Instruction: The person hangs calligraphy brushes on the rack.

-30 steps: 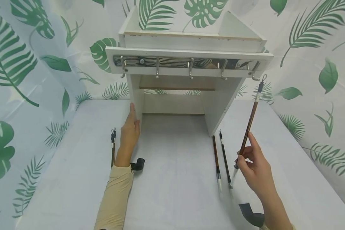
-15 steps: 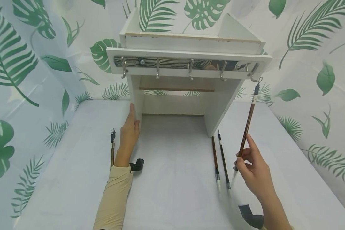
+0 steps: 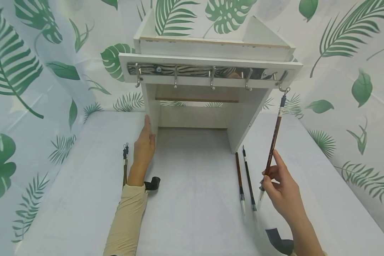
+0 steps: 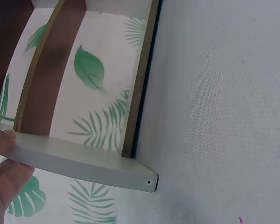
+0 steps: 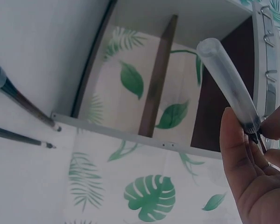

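The shelf unit has smooth white sides, satiny rather than glossy, with brown, wood-like edges left bare. Across its front runs a strip polished like a mirror, and its hooks gleam as bright metal. The brush in the right hand has a sleek, varnished-looking wooden handle; its cap is cloudy, see-through plastic. I see a matt, finely grained table, a wrinkled cloth sleeve, and creased printed backdrop fabric.
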Action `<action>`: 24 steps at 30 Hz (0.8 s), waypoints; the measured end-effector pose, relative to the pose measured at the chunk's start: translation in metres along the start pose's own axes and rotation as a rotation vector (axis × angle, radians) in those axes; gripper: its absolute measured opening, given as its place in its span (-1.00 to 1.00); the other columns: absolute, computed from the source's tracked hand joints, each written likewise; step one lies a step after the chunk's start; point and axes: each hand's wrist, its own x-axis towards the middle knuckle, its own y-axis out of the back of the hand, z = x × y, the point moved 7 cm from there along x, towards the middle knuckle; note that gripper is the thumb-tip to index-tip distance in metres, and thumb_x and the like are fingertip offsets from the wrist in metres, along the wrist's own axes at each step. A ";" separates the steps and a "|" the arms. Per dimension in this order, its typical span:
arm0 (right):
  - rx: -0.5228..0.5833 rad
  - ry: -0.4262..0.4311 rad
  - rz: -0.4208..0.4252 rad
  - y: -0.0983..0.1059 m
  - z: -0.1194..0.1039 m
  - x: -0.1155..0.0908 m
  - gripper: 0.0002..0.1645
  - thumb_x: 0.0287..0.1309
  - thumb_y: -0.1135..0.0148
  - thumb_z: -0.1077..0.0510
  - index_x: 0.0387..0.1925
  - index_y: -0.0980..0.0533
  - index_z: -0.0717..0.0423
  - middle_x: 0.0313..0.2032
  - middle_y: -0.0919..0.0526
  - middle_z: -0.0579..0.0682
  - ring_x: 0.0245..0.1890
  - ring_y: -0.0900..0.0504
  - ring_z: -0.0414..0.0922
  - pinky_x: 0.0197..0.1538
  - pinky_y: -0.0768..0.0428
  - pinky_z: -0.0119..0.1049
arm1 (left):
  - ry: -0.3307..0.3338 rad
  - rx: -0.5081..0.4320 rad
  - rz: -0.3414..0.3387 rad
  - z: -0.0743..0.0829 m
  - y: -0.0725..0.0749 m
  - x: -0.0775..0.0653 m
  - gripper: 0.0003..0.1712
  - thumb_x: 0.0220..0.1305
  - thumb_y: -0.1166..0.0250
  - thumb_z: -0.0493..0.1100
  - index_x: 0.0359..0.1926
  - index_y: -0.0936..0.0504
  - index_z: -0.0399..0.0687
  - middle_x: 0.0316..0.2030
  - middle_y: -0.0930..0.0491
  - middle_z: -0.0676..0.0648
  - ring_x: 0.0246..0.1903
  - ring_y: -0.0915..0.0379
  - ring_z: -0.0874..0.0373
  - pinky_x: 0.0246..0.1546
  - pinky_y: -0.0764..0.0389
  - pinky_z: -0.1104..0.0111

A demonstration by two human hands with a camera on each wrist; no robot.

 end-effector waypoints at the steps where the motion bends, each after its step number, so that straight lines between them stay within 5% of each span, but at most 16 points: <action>1: -0.001 0.002 0.001 0.000 0.000 0.000 -0.08 -0.04 -0.03 0.54 0.38 -0.04 0.08 -0.41 -0.47 0.00 -0.41 -0.42 -0.57 -0.31 -0.41 -0.86 | 0.004 -0.001 -0.004 0.000 0.000 0.000 -0.23 0.31 -0.03 -0.30 0.43 0.14 -0.01 0.26 -0.27 -0.25 0.05 -0.43 -0.16 -0.02 -0.54 0.11; 24: 0.012 -0.028 -0.007 -0.001 0.007 0.000 -0.09 -0.03 -0.03 0.53 0.38 -0.03 0.09 -0.39 -0.48 0.02 -0.35 -0.41 -0.63 -0.28 -0.37 -0.88 | -0.038 0.019 0.025 0.001 0.002 0.001 -0.25 0.29 -0.04 -0.32 0.41 0.09 -0.10 0.24 -0.29 -0.26 0.03 -0.45 -0.15 -0.05 -0.56 0.15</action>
